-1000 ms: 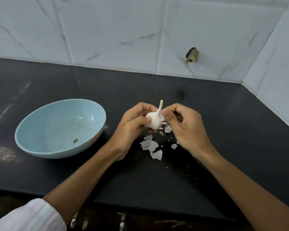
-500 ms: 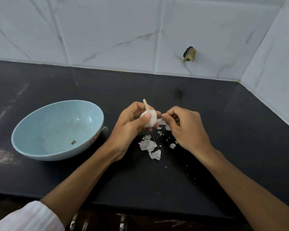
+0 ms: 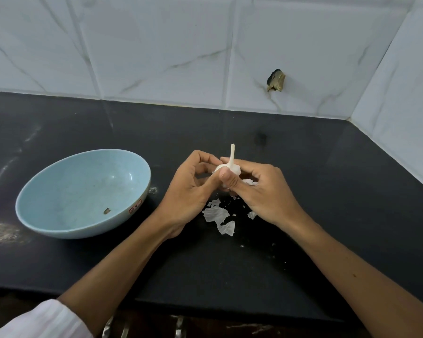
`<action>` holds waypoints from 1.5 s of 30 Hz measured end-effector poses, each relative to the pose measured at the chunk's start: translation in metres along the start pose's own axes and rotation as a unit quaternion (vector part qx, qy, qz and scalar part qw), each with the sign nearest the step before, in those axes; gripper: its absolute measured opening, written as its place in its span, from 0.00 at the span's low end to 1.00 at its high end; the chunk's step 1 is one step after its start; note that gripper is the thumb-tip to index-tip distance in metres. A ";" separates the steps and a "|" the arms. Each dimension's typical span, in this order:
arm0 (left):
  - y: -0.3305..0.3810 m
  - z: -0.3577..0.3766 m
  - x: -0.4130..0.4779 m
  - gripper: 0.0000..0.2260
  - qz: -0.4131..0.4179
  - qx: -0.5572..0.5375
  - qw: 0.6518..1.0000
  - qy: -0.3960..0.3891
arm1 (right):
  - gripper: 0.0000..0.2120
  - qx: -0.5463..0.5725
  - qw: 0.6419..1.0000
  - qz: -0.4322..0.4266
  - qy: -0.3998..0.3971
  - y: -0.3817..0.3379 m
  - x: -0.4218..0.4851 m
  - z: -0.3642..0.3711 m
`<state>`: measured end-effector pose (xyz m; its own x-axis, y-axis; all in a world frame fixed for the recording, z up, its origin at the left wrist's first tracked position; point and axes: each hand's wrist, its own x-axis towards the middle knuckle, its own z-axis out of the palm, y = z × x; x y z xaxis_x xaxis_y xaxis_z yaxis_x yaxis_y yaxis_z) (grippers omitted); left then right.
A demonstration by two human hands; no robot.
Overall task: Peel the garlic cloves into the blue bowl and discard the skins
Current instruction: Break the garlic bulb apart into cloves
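Bulb [image 3: 236,170] rotated, stalk [image 3: 232,153] vert., papery skins [image 3: 215,214] below

Glossy blue bowl [image 3: 83,191], perhaps ceramic; matt black counter [image 3: 327,191]; papery skins [image 3: 217,215].

Garlic bulb [image 3: 235,169]: white, stem upright, frame centre. Blue bowl [image 3: 59,229]: upright, centre left, containing one brown fragment [image 3: 107,211]. Torn white skins [image 3: 216,214]: scattered below the bulb.

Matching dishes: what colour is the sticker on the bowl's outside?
White with red print; the sticker on the blue bowl shows best in the head view.
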<state>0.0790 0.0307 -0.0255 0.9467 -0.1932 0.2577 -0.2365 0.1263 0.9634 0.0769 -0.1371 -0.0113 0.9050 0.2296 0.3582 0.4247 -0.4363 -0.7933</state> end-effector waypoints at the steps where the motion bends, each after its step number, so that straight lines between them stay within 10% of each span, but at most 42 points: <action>1: 0.000 -0.001 0.000 0.15 -0.002 -0.005 1.000 -0.005 | 0.21 0.012 1.000 0.003 0.005 0.001 0.000 0.001; 12: 0.002 0.000 -0.003 0.10 0.005 -0.041 0.999 -0.028 | 0.14 0.101 0.991 -0.004 0.093 0.005 -0.003 0.005; 29: -0.005 -0.003 0.004 0.11 -0.028 -0.061 0.998 -0.016 | 0.05 -0.063 0.981 0.017 0.183 0.012 0.006 -0.011; 37: 0.000 -0.002 0.001 0.17 -0.018 -0.019 0.999 -0.021 | 0.20 0.061 0.998 0.035 0.002 -0.003 0.002 -0.007; 45: 0.001 -0.003 -0.001 0.17 0.000 -0.009 1.000 -0.019 | 0.12 0.080 0.995 -0.007 0.054 0.002 -0.002 -0.003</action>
<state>0.0787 0.0335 -0.0249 0.9376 -0.2301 0.2609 -0.2325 0.1432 0.9620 0.0762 -0.1407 -0.0118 0.9001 0.1368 0.4136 0.4356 -0.2880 -0.8528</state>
